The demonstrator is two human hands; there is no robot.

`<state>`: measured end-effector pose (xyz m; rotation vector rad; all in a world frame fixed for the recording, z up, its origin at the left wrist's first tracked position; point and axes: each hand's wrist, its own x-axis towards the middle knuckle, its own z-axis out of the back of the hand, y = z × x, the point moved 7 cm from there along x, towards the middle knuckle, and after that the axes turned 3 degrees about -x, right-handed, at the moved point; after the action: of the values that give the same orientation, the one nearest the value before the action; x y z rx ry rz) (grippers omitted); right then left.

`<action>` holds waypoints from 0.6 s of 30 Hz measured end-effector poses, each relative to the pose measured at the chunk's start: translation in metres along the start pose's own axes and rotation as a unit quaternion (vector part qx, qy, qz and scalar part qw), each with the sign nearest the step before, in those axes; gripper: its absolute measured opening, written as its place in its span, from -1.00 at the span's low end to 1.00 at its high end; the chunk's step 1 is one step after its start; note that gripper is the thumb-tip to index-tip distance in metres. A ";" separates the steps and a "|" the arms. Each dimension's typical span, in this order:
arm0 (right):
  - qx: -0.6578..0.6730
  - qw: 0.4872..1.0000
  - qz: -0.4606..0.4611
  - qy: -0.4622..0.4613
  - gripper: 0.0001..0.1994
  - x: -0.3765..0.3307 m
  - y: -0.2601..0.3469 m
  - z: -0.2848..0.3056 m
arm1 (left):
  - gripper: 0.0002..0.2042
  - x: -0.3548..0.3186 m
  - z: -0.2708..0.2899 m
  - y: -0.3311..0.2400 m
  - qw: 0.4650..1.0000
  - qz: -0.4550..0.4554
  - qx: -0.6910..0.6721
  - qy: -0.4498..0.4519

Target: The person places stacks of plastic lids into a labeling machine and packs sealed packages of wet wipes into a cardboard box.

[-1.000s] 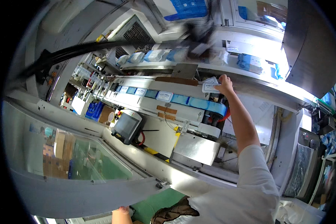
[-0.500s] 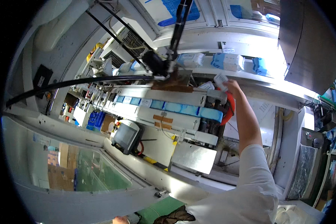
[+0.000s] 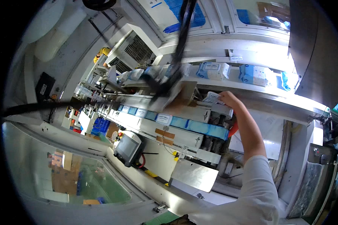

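My right hand [image 3: 229, 98] reaches in over the end of the machine, its fingers closed at the right edge of a white printed label-like piece [image 3: 212, 97]. Whether that is one piece or a small stack I cannot tell. The piece sits close to a metal block of the machine [image 3: 222, 109]. Just nearer to me runs a strip of blue film [image 3: 201, 126] with white printed patches along it. Behind my wrist a red ring-shaped part [image 3: 233, 129] shows only in part. My left hand is out of view.
Soft blue-and-white packs [image 3: 213, 70] stand in a row on the conveyor behind. A black jointed robot arm [image 3: 165, 88], blurred, hangs over the machine's middle. A control screen [image 3: 128, 147] is mounted at the near left. A bare metal plate [image 3: 194, 175] juts out in front.
My right hand has lowered the white piece toward the machine. The robot arm has swung, and the packs at the back have shifted right. A fingertip at the bottom edge has left the view.
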<state>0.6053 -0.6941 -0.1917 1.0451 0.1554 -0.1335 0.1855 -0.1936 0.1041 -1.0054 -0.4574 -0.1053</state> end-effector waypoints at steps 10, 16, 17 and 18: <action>0.193 0.910 0.157 -0.331 -0.61 -0.238 -0.011 0.134 | 0.19 0.012 0.020 -0.018 0.991 -0.130 -0.003 0.012; 0.530 0.816 0.157 -0.171 -0.39 -0.332 0.037 0.085 | 0.23 0.039 0.032 -0.035 0.963 -0.267 0.013 -0.022; 0.555 0.803 0.178 -0.128 -0.41 -0.343 0.053 0.071 | 0.24 0.043 0.033 -0.042 0.956 -0.291 0.019 -0.029; 0.578 0.788 0.196 -0.081 -0.43 -0.357 0.080 0.050 | 0.25 0.044 0.036 -0.047 0.948 -0.315 0.026 -0.036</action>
<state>0.2731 -0.6852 -0.0311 2.2662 -0.3673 0.0909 0.2001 -0.1837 0.1756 -0.7824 -0.8354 -0.6286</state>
